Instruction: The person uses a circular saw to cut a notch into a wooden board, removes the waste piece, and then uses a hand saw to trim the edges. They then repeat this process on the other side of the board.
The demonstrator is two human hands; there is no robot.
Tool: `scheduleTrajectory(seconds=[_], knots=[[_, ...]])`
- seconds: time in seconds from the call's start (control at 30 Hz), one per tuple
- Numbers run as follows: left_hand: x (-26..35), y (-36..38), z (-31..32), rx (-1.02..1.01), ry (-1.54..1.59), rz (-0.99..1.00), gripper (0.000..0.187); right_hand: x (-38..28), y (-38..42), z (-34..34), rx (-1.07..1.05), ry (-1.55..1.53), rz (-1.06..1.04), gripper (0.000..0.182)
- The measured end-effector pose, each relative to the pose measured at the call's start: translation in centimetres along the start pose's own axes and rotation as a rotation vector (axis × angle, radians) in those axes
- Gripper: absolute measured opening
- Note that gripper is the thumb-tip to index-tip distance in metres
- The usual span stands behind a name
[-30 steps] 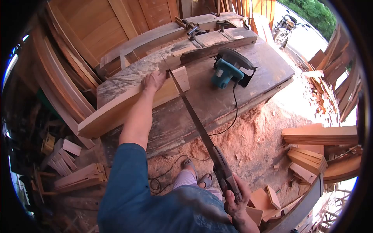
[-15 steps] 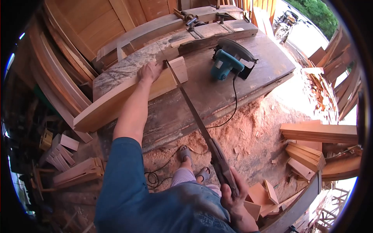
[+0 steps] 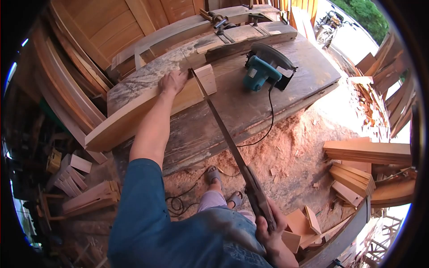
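My right hand (image 3: 271, 227) is closed round the dark handle of a long handsaw (image 3: 226, 137), low in the view. The saw's blade runs up and left across the end of a pale, thick wooden board (image 3: 142, 117), its tip standing by my left hand. That board lies along the workbench (image 3: 196, 134), its short end piece (image 3: 207, 80) showing beyond the blade. My left hand (image 3: 173, 82) grips the board's upper edge just left of the blade, with the fingertips partly hidden.
A teal circular saw (image 3: 258, 73) rests on the bench, its cord (image 3: 272, 117) hanging to the floor. Behind is a curved wooden frame (image 3: 170, 41) with clamps (image 3: 219, 23). Stacked boards (image 3: 366, 152) stand at right, wood offcuts (image 3: 304, 223) near my right hand. Sawdust (image 3: 286, 143) covers the floor.
My right hand and the handsaw have shifted slightly down and toward me along the blade's line. My left hand and the wooden board have stayed in place.
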State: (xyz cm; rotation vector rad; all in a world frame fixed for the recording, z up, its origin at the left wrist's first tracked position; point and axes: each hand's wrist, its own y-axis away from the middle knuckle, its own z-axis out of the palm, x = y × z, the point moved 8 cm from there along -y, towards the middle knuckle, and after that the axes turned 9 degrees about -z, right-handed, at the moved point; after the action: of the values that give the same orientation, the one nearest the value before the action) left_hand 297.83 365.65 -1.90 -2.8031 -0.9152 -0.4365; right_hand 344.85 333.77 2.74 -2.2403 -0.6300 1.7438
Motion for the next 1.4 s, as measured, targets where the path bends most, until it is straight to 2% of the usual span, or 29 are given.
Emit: scheduleTrajectory(seconds=[0.1,0.13,0.2,0.3,0.33,0.37,0.4,0.43,0.5,0.6,0.63,0.67,0.7,0.77,0.8,0.83,0.9,0.93,1.03,1.13,1.17,1.27,1.37,1.4], knots=[[0.5,0.6,-0.6,-0.004,-0.002,0.007,0.067,2.5,-8.9,6.6,-0.026,-0.080,0.094,0.046],[0.7,1.0,-1.0,-0.014,-0.007,0.007,0.066,3.0,-10.4,7.8,-0.039,-0.102,0.162,0.046],[1.0,1.2,-1.5,-0.018,-0.019,0.007,0.066,2.3,-10.1,7.6,-0.022,-0.125,0.103,0.048],[1.0,1.1,-1.1,-0.017,-0.019,0.010,0.066,1.2,-5.1,4.2,-0.046,0.014,-0.036,0.050],[0.8,0.8,-0.8,-0.024,-0.009,0.017,0.066,1.1,-1.9,2.3,-0.097,0.023,0.016,0.053],[0.6,0.6,-0.6,-0.030,-0.002,0.023,0.065,0.5,1.1,0.0,-0.080,0.079,-0.045,0.057],[0.5,0.6,-0.6,-0.038,-0.011,0.006,0.064,0.7,4.3,-2.0,-0.140,0.028,0.096,0.059],[0.7,0.9,-0.6,-0.046,-0.018,-0.010,0.064,-1.5,5.2,-3.6,-0.052,0.036,0.014,0.059],[0.4,1.0,-0.5,-0.050,-0.039,-0.017,0.063,-2.9,5.7,-4.5,-0.031,0.163,-0.052,0.067],[0.3,0.3,0.4,-0.054,-0.037,0.024,0.063,0.8,-2.1,2.2,-0.124,0.091,-0.037,0.056],[0.1,0.5,0.4,-0.071,-0.027,0.036,0.064,3.2,-4.7,5.0,-0.091,-0.024,0.056,0.054],[0.2,0.6,0.0,-0.079,-0.019,0.050,0.064,3.3,-8.0,7.0,-0.053,-0.038,-0.012,0.054],[0.7,0.6,-0.4,-0.092,0.026,0.098,0.063,3.9,-10.0,8.6,-0.060,-0.070,0.007,0.055],[1.0,1.1,-0.4,-0.128,0.108,0.186,0.063,3.7,-11.4,9.6,-0.066,-0.095,0.005,0.056],[1.7,1.0,-0.3,-0.183,0.120,0.305,0.057,3.2,-11.7,9.6,-0.063,-0.087,-0.020,0.057],[1.9,0.1,0.7,-0.175,0.057,0.359,0.059,2.9,-11.9,9.6,-0.063,-0.077,-0.042,0.058],[1.7,-1.1,2.8,-0.168,-0.068,0.453,0.067,3.3,-11.6,9.5,-0.099,-0.074,0.000,0.058],[2.5,0.1,2.1,-0.106,-0.161,0.356,0.082,3.5,-11.2,9.4,-0.116,-0.079,0.033,0.058],[4.0,2.5,0.3,-0.111,-0.180,0.242,0.094,3.5,-7.8,7.4,-0.080,-0.082,0.073,0.057],[3.6,2.1,0.8,-0.116,-0.206,0.237,0.097,3.6,0.9,2.1,-0.104,0.045,0.125,0.060],[3.7,2.0,0.9,-0.117,-0.217,0.234,0.098,1.7,3.1,0.0,-0.103,0.111,0.031,0.060],[3.6,1.6,1.3,-0.127,-0.237,0.277,0.094,-0.7,9.6,-4.7,-0.126,0.210,0.152,0.055],[3.6,1.6,1.3,-0.061,-0.216,0.333,0.089,-2.2,2.6,-1.4,-0.156,0.124,0.040,0.059],[3.3,2.0,1.5,-0.035,-0.206,0.345,0.087,-0.4,-0.1,1.2,-0.078,0.083,-0.032,0.058]])
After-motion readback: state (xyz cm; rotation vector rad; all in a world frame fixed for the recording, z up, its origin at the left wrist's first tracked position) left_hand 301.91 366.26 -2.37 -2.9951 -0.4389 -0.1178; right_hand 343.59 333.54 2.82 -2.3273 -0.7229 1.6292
